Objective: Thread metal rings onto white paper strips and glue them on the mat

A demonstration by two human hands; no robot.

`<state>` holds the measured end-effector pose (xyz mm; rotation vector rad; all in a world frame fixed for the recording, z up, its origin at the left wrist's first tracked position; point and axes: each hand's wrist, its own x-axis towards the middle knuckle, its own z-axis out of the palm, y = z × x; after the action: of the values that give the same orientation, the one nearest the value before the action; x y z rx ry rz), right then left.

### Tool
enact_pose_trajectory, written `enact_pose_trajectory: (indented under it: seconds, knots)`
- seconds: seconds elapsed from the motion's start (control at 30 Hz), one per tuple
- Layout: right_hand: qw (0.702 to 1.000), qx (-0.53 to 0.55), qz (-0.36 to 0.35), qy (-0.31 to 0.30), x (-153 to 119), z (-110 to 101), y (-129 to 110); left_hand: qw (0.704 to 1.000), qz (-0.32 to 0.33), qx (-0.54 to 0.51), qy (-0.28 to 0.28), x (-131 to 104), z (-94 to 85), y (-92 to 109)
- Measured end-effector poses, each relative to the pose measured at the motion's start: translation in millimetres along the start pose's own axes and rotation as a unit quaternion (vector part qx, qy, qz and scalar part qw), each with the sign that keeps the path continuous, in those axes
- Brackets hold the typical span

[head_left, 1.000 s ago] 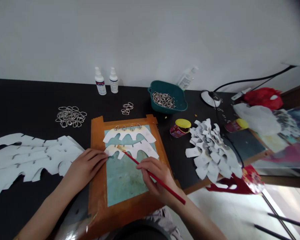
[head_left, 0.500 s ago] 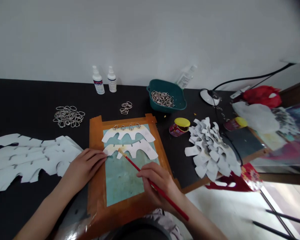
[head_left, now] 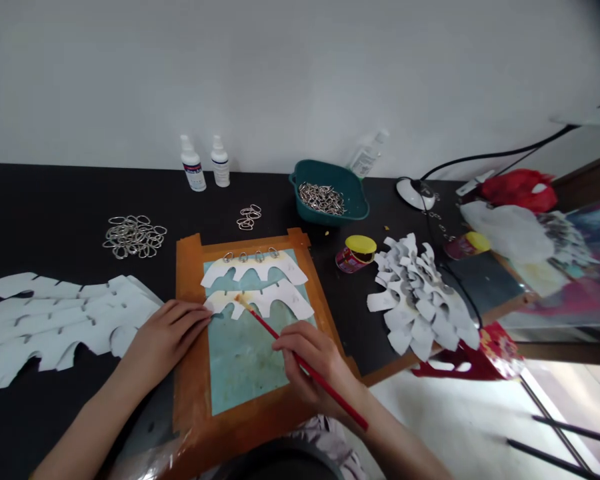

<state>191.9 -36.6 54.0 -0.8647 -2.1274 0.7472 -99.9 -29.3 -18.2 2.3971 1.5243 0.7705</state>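
A long red paintbrush (head_left: 323,383) is held in my right hand (head_left: 313,363), closed around its handle. Its bristles touch a yellowish patch on the nearer white cut-out piece (head_left: 275,299), which has a scalloped lower edge. My left hand (head_left: 173,333) lies with fingers stretched out on the board's left border, fingertips at that piece's left end. Just above is another white cut-out piece (head_left: 285,267), with several metal rings (head_left: 243,257) along its upper edge. Both pieces lie on a blue-green sheet (head_left: 245,373) framed by brown tape (head_left: 190,380).
Stacked white cut-outs (head_left: 55,320) lie left, below a heap of metal rings (head_left: 135,237). Two white bottles (head_left: 194,167) stand behind. A green basin (head_left: 305,212) holds more rings. Right are a yellow-lidded tin (head_left: 353,259), a pile of white cut-outs (head_left: 420,300) and a red bag (head_left: 520,191).
The brush tip has shifted slightly along the nearer piece's upper left part. My left hand stays in place. The whole view has shifted a little.
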Motion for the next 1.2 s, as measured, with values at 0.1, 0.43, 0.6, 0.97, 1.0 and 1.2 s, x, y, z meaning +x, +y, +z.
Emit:
enact_pose_trajectory:
  seconds: [0.1,0.43,0.6,0.97,1.0,1.2]
  knots:
    - [1.000,-0.001,0.018,0.019,-8.0,-10.3,4.9,1.000,0.005,0.003,0.000,-0.5,0.5,-2.0]
    - [1.000,0.011,0.002,0.028,-7.1,-1.1,6.6,0.991,0.111,0.074,0.032,-8.3,9.8,22.8]
    - [0.999,-0.006,0.022,0.043,-12.7,-13.2,11.9,0.986,0.127,0.108,0.007,-2.3,31.8,45.6]
    - [0.999,-0.001,0.002,0.036,-7.0,0.8,14.0,0.991,0.102,0.086,-0.019,-5.2,35.6,34.4]
    - [0.999,-0.002,0.009,0.037,-7.5,-2.6,13.6,0.991,0.099,0.084,-0.020,-5.1,35.9,34.4]
    - [0.998,-0.004,0.017,0.058,-9.5,-11.9,7.4,0.991,0.102,0.080,-0.012,-5.0,36.9,33.1]
